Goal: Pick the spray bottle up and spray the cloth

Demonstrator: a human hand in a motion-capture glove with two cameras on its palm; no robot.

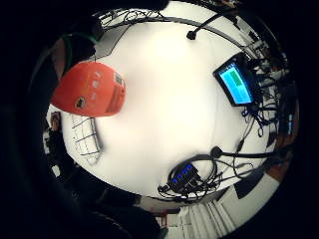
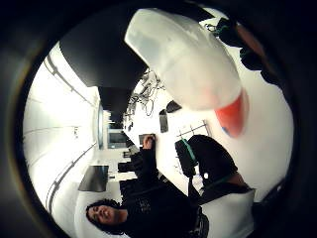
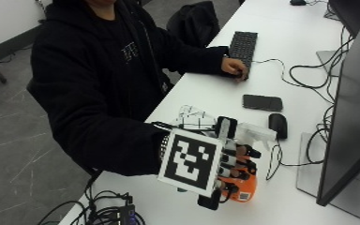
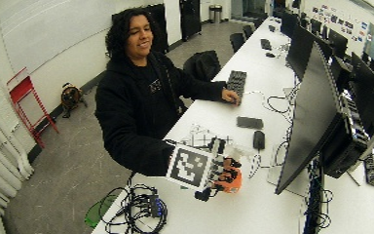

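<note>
Lighting log, my remote station.
- Outside view: I see even, diffuse room light from above. White table (image 3: 230, 101) bright, no hard glare.
- Shadows: soft, short, under phone (image 3: 262, 102) and mouse (image 3: 278, 125). Monitor (image 3: 348, 117) back reads dark.
- Little-finger palm view: I note tabletop near white-out at centre. Small screen (image 1: 236, 83) glows cyan. Orange base of spray bottle (image 1: 89, 90) evenly lit.
- Thumb palm view: pale bottle body bright. Wall (image 2: 49, 124) bright. Person's clothing dark, little detail.
</note>
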